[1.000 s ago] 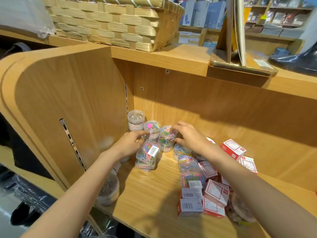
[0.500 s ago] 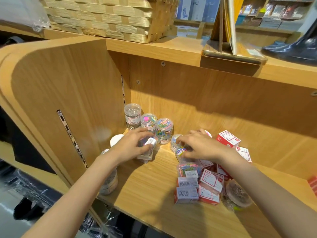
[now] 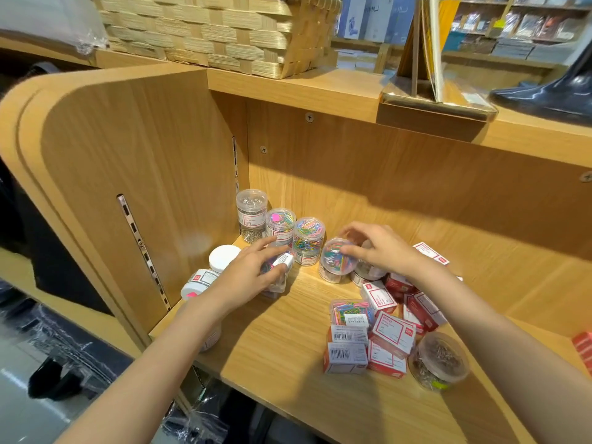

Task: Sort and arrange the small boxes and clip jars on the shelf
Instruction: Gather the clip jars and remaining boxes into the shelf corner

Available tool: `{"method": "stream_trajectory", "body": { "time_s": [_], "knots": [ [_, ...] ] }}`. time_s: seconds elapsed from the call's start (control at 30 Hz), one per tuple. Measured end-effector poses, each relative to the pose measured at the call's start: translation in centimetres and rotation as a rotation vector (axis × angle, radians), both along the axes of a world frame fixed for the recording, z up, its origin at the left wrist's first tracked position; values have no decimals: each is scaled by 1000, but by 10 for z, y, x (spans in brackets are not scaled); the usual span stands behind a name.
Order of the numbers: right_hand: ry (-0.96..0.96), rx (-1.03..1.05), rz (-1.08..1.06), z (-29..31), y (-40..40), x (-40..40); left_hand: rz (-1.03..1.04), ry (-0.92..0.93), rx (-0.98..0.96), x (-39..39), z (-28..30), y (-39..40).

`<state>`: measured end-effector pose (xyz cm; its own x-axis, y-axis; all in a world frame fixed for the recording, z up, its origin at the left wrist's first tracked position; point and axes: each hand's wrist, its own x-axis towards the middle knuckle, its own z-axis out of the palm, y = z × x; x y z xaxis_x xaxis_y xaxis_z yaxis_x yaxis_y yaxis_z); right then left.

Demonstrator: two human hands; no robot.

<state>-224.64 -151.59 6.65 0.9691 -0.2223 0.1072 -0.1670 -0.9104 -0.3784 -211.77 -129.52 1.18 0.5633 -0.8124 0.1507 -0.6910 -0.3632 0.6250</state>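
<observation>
Near the middle of the frame, the right hand (image 3: 382, 249) curls its fingers round a tilted clear jar of coloured clips (image 3: 337, 259). Just left of it, the left hand (image 3: 253, 277) grips a small clear box (image 3: 278, 273). Behind them three jars (image 3: 278, 224) stand in the shelf (image 3: 288, 341) corner; red boxes (image 3: 392, 333) lie piled at lower right.

I have both bare forearms reaching forward and inward. My left hand (image 3: 253, 274) lies palm down, fingers curled around a small clear box (image 3: 275, 277). My right hand (image 3: 381, 251) arches over a tilted clip jar (image 3: 336, 261), fingertips pinching its rim.
</observation>
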Motion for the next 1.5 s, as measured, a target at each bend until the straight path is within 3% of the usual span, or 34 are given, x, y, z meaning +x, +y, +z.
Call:
{"method": "stream_trajectory", "body": {
  "time_s": [0.13,0.2,0.33,0.43,0.53,0.6,0.7,0.83,0.97,1.13,1.3,1.5],
  "knots": [
    [72,-328,-80,-10,-1,16,11,2,11,-1,1,0],
    [34,-388,-125,-17,0,17,34,-20,8,-1,3,2],
    [-129,-336,-180,-16,7,13,105,-66,-91,-2,12,15],
    [-270,-169,-92,-4,29,14,136,-158,-81,4,18,33],
    [-180,-43,190,-8,64,22,218,-181,-70,9,14,56],
    [-52,-27,263,-15,81,31,218,-164,-59,9,10,73],
    [51,-63,248,-23,94,48,155,-70,0,3,11,99],
    [160,-144,245,-35,101,66,80,79,234,-6,5,121],
    [192,-153,238,-39,105,70,133,77,142,-11,-3,122],
    [295,-328,210,-31,96,62,60,114,71,-10,-6,119],
    [45,-311,458,-20,118,68,33,93,23,-11,-10,118],
    [60,-236,632,-49,146,92,194,76,-2,-11,-12,130]
  ]
}}
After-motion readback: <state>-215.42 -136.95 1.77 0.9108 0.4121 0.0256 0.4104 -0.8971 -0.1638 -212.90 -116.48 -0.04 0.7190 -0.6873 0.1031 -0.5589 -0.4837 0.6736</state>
